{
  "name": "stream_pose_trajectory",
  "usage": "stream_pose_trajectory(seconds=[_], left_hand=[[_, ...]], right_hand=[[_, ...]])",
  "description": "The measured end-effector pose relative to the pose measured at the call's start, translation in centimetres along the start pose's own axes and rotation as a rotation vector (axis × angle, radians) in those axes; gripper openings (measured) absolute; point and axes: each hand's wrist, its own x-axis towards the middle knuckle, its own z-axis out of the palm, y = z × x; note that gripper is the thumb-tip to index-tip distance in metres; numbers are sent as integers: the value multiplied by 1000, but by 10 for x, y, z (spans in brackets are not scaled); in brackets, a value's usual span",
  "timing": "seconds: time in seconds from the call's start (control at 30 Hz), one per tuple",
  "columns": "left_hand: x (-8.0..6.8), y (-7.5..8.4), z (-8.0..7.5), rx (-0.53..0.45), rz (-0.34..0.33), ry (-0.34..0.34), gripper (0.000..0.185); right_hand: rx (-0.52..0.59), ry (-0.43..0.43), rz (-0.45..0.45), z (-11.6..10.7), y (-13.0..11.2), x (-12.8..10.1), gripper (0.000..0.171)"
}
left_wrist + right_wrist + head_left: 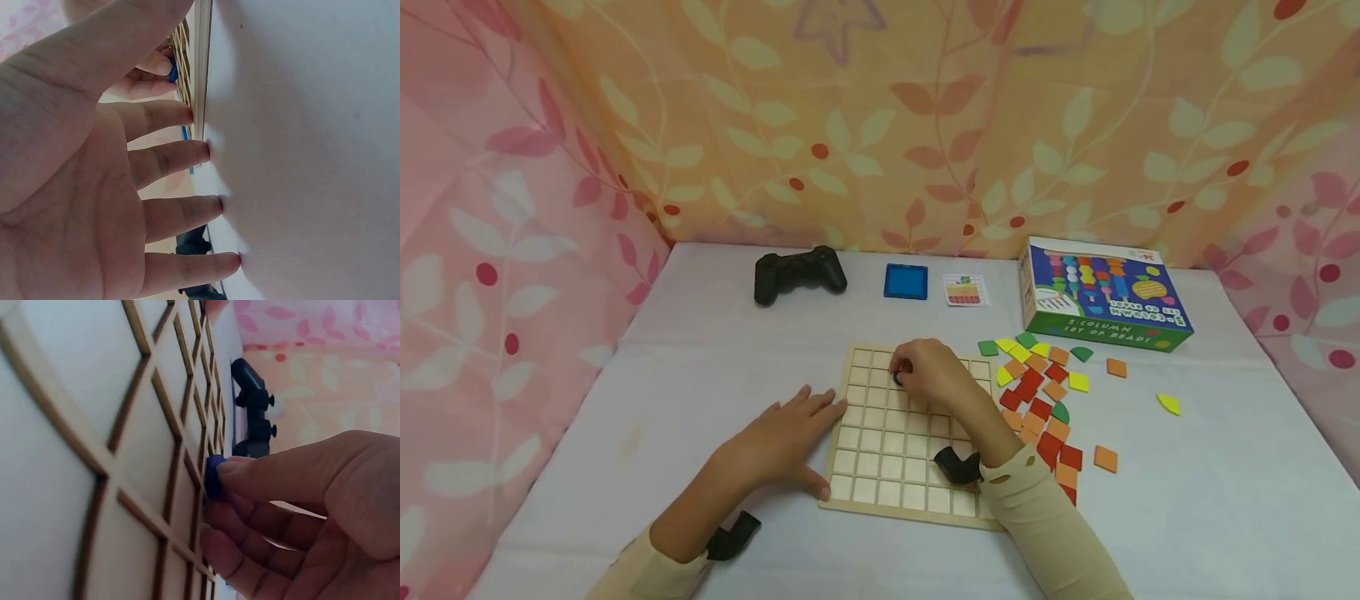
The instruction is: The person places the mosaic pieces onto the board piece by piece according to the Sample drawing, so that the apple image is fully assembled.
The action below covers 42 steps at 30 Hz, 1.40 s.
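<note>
right hand [928, 372] pinches a blue tile [213, 477] onto the grid board [880, 450]; cells around the grip lie empty. left hand [790, 437], fingers flat, steadies the board edge.

Most of the small blue tile [213, 477] is hidden by the right hand [928, 372]; several squares of the wooden grid board [880, 450] are covered by the forearm.

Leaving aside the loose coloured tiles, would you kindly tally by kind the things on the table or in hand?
Black game controller: 1
Blue square tray: 1
Pattern card: 1
Bead-set box: 1
Wooden grid board: 1
Blue piece, pinched in the right hand: 1
Total: 6
</note>
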Motion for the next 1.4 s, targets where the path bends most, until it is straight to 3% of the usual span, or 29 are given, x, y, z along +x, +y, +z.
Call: stream_pose_trajectory(seconds=[0.27, 0.77, 1.0, 1.2, 1.4], left_hand=[[-2, -2, 2, -6, -1, 3, 114], [-1, 0, 0, -18, 5, 11, 113], [0, 0, 0, -10, 0, 4, 114], [0, -1, 0, -18, -7, -4, 115], [1, -1, 1, -14, 0, 1, 115]], right_hand=[[4, 6, -34, 4, -2, 0, 7], [-133, 71, -39, 5, -10, -4, 13], [-123, 52, -15, 7, -9, -2, 10], [-130, 51, -49, 5, -8, -2, 13], [-134, -35, -66, -6, -8, -5, 10]])
